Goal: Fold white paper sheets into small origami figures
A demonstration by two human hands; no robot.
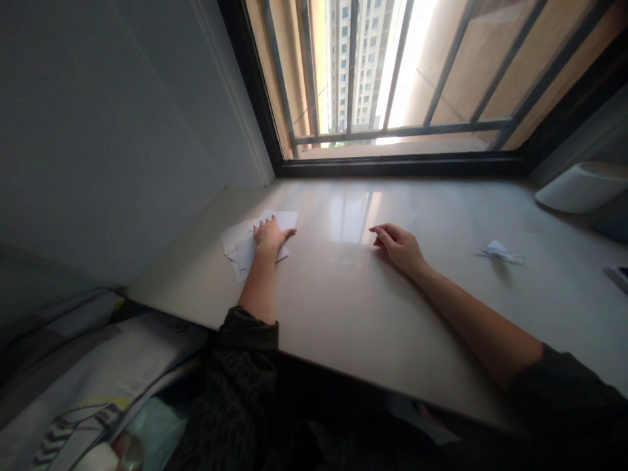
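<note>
Paper sheets lie in a loose white stack at the left of the pale window ledge, near the wall. The left hand rests flat on them, fingers spread, pressing down. The right hand lies on the bare ledge, well apart, fingers loosely curled and empty. A small folded paper piece sits further right.

Head camera looks forward and down across the windowsill.
</note>
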